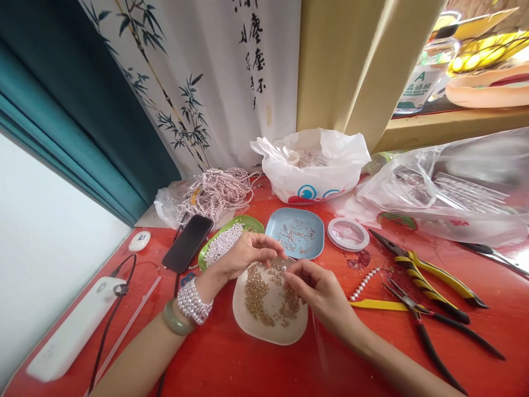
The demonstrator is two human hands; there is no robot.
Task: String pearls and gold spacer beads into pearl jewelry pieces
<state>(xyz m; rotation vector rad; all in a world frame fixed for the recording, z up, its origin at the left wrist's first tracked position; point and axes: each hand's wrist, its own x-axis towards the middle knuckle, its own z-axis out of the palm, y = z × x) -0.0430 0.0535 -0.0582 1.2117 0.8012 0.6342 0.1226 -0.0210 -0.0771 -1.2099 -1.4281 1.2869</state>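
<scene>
A cream plate [268,331] with gold beads [257,295] lies on the red table below both hands. My left hand [252,252] is over the plate's upper edge, its thumb and fingers pressed together; what it grips is too small to make out. Just right of it, my right hand [308,278] pinches a small pearl bead [283,268] between thumb and fingertips. A green plate [254,222] of white pearl beads [225,242] sits partly behind my left hand. Small clear and metal pieces lie on a blue plate [316,220] beyond.
Pliers [433,275], more pliers [417,314] and a beaded strand [366,283] lie right, near a clear spool [348,234]. A phone [188,242], power bank [76,330] and cable are left. Pink bead strands [219,190] and plastic bags [314,173] stand behind.
</scene>
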